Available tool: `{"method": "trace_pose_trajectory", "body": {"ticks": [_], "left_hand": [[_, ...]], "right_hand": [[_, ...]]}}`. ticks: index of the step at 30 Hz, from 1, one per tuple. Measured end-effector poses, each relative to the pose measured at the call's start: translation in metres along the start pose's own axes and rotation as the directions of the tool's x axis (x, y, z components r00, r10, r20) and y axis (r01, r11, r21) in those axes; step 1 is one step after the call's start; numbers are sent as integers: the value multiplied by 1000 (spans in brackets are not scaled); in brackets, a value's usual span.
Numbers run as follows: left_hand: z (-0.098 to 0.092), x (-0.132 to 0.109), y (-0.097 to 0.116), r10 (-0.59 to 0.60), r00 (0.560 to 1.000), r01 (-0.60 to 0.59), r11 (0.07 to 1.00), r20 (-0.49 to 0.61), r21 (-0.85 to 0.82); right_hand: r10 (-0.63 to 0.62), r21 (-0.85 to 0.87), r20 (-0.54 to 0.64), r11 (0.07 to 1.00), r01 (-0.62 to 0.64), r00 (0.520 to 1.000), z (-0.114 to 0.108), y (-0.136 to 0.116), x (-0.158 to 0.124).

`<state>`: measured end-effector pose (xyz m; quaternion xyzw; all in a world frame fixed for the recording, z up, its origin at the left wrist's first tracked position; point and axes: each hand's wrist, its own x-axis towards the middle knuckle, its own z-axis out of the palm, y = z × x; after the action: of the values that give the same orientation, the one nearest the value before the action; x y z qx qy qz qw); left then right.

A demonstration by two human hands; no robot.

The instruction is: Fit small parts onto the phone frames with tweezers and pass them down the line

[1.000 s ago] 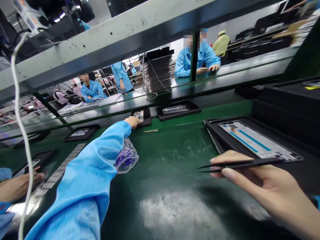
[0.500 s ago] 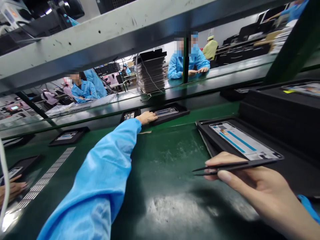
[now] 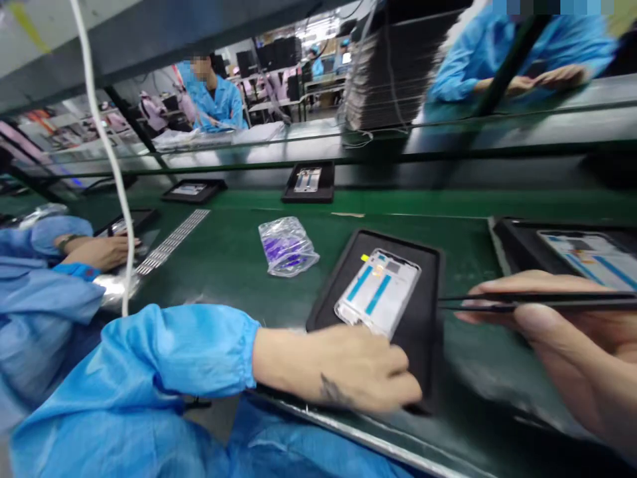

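My left hand (image 3: 343,365) is closed on the near side of a black tray (image 3: 425,299), its fingertips hidden behind the knuckles. In that tray lies a silver-white phone frame (image 3: 385,299) with two blue strips and a small yellow tab. At the right, my right hand (image 3: 562,338) grips black tweezers (image 3: 502,302) between thumb and fingers. The tweezers' tips point left, slightly apart and with nothing between them, close to the tray's right side. Behind my right hand another black tray (image 3: 517,242) holds a similar phone frame (image 3: 587,249).
A clear plastic bag with purple contents (image 3: 288,247) lies left of the tray. Farther back are two trays, one (image 3: 323,192) central. A strip of small labels (image 3: 174,239) and a co-worker's hand (image 3: 102,255) are at left. A white cable (image 3: 107,146) hangs down.
My left hand has come back from the far side of the bench, bringing the tray close to me. The view has turned, and the plastic bag now shows. My right hand still holds the tweezers.
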<state>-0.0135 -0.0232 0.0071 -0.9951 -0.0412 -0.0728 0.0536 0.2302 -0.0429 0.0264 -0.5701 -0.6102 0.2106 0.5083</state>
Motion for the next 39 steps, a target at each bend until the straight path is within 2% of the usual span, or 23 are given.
{"method": "trace_pose_trajectory", "body": {"ticks": [2,4,6,8,9,10,11,12,13,14,16,19,22,25,29,32,39], "left_hand": [[5,0,26,-20,1000,21,997,11,-79],[7,-1,36,-26,1000,27,994,9,-108],[4,-10,28,-23,999,20,997,-49,-77],[-4,-27,5,-124,986,125,992,-114,-4],[-9,-39,-10,-245,958,254,967,-148,38],[-14,-52,-26,-390,906,407,910,-166,79],[-18,-64,-42,-519,835,541,834,-185,103],[-22,-76,-57,-612,768,635,765,-189,106],[-23,-86,-71,-653,732,677,729,-195,98],[-23,-93,-82,-670,718,692,717,-186,86],[-17,-101,-96,-663,735,676,734,-144,68],[-2,-97,-104,-645,760,650,755,-83,89],[7,-87,-105,-659,750,660,741,-49,124],[8,-82,-107,-681,732,679,727,-16,98],[8,-84,-112,-691,722,691,723,-26,-21],[11,-86,-118,-687,726,683,726,-33,-81],[10,-87,-121,-657,754,655,752,-1,-74]], "right_hand": [[6,62,92,998,-11,996,22,-18,9],[29,133,169,990,-52,985,47,-36,19],[44,216,187,973,-84,981,69,-48,27],[79,326,149,937,-124,986,84,-50,32],[103,368,129,918,-144,986,87,-49,33],[127,389,119,907,-164,985,89,-46,33],[148,384,121,905,-183,982,88,-42,31],[167,350,138,914,-205,976,86,-38,30],[183,298,164,928,-225,969,84,-33,28],[194,244,192,940,-239,962,83,-29,25],[209,163,253,953,-254,945,81,-21,22],[222,126,333,953,-277,916,83,-16,19],[222,123,373,950,-285,901,86,-13,19],[196,122,383,958,-260,903,86,-11,19],[186,109,401,963,-248,897,85,-8,18],[196,118,408,957,-264,892,85,-6,17],[148,192,417,950,-246,897,87,-4,16]]}}
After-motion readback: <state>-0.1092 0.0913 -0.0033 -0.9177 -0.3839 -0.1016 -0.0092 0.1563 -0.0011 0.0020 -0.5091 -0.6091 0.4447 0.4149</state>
